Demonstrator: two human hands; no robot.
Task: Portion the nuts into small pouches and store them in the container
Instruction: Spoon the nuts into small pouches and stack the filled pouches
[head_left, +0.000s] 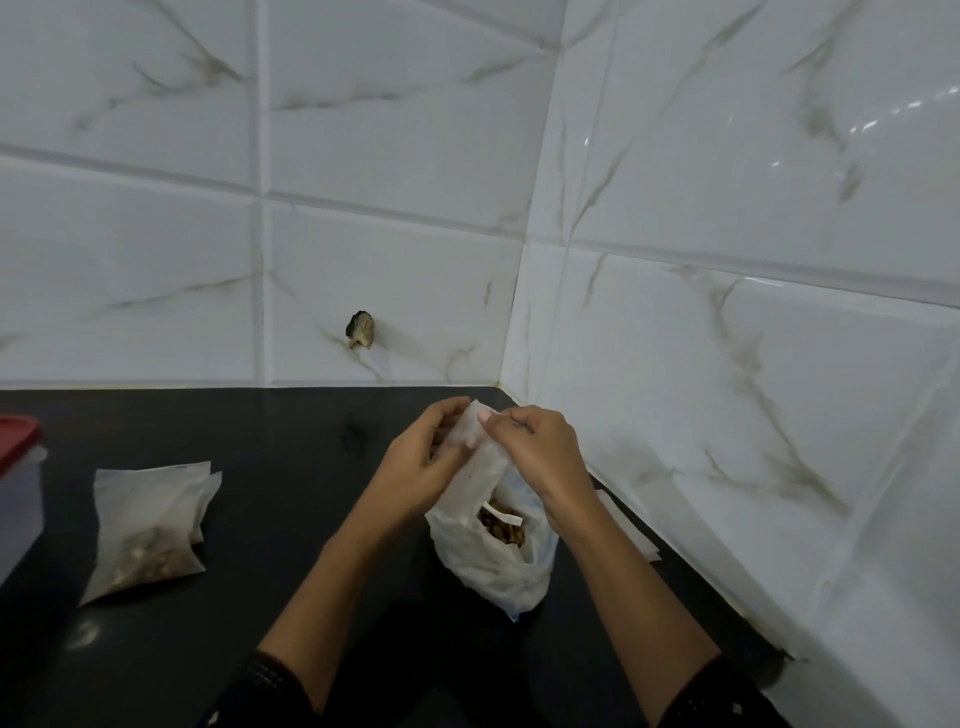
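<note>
Pouch in hands: small white pouch (470, 431) held above the desk (291, 467), at about 12 o'clock from the nut bag; thin, papery, limp, near weightless by the look of it.
Left hand: left hand (415, 457) curled, fingertips pinching the pouch's left edge.
Right hand: right hand (540, 452) curled, thumb and forefinger nipping the pouch's top right edge; both hands seem to be parting the mouth.
Nut bag: soft white plastic bag (493, 561) on the desk just below the hands, mouth open, brown nuts (501, 527) showing; floppy, likely to slump or spill if tugged.
Filled pouches: stack of pouches (148, 525) at 9 o'clock, well apart; nuts settled low, tops slack.
Container: clear container (18, 499) with red lid (15, 439) at the far 9 o'clock edge, partly out of view.
Handling judgement: grip pouches by the top edges only; light pinch, since the material looks easy to tear; support filled ones from beneath.
</note>
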